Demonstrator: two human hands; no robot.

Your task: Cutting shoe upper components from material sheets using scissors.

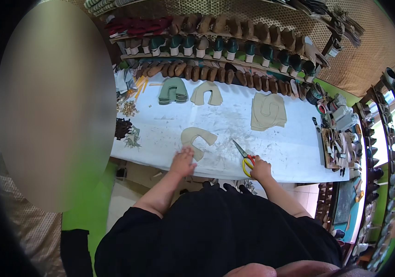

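Observation:
A U-shaped beige piece (pixel 191 135), looking like leather or fabric, lies flat near the table's front edge. The fingers of my left hand (pixel 183 161) rest on its lower left end, stretched out and not gripping. To the right, my right hand (pixel 261 169) is closed round the red and yellow handles of a pair of scissors (pixel 246 161). Their blades point away and to the left over the tabletop, apart from the beige piece. Further back lie a stack of green U-shaped pieces (pixel 173 90), more beige U-shaped pieces (pixel 206 93) and a pile of larger beige pieces (pixel 268 111).
The white-covered table (pixel 294 152) bears small brass-coloured bits (pixel 129 109) and dark scraps (pixel 123 128) on the left. Tools and scraps crowd a rack (pixel 337 148) at the right. Behind stand shelves of shoes and brown lasts (pixel 234 76). A blurred oval covers the far left.

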